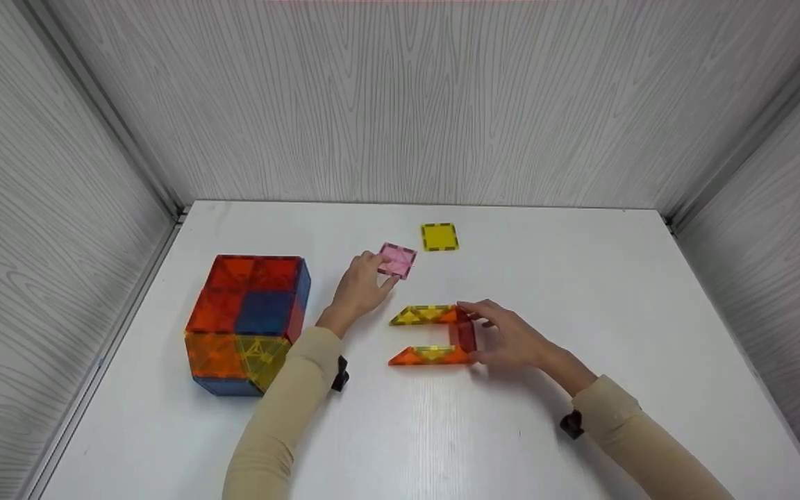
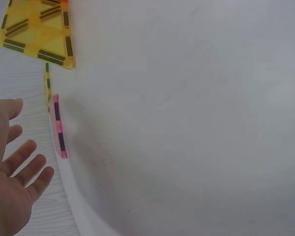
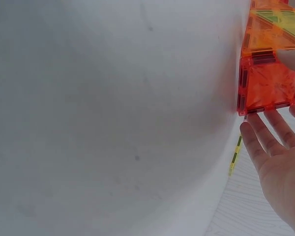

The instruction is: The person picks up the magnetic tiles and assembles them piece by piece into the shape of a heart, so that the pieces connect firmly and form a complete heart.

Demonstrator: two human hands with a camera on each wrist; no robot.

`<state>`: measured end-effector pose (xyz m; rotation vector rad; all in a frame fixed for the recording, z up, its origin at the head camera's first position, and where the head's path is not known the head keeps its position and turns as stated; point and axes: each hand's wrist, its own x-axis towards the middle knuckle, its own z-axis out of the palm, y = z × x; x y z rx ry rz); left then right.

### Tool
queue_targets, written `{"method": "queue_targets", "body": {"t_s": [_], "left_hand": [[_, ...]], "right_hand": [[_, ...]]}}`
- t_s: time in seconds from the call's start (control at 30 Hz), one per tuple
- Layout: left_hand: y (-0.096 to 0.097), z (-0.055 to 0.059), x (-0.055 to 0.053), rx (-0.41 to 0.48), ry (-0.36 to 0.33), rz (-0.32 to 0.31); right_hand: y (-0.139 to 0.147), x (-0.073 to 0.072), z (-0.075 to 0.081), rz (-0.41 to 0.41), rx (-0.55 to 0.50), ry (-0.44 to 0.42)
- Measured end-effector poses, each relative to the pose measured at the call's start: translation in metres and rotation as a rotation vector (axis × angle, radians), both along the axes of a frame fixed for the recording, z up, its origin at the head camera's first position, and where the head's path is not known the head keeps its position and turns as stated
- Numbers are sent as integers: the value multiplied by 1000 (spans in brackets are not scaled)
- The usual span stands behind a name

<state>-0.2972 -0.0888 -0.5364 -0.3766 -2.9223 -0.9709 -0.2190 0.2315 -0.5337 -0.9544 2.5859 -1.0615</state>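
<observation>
A pink square magnetic tile (image 1: 398, 260) lies past the middle of the table, with my left hand (image 1: 360, 286) reaching over its left side. In the left wrist view that hand (image 2: 14, 172) has its fingers spread beside the tile (image 2: 58, 127). My right hand (image 1: 514, 338) spans the red square (image 1: 463, 332) closing a U-shaped magnetic tile frame, thumb at one corner and fingers at the other. Two sloped yellow-and-orange sides (image 1: 422, 315) run leftward from it. The right wrist view shows the thumb over one edge of the red square (image 3: 270, 84) and fingertips along the opposite edge.
At the left stands a larger box-like build (image 1: 219, 312) of red, orange, blue and yellow magnetic tiles, close to the left forearm. A yellow square tile (image 1: 439, 237) lies flat behind the pink one. Wood-grain panels (image 1: 400, 104) border the white table (image 1: 580, 264).
</observation>
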Motion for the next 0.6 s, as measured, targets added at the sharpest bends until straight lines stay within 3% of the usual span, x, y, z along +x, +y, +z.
{"method": "queue_targets", "body": {"t_s": [0.2,0.6], "left_hand": [[7,-8,-18,-33,-25,11],[21,-19,-35,-200,-31,14]], "right_hand": [[2,0,0,12,-3,7],[-1,1,0,-6,23,3]]}}
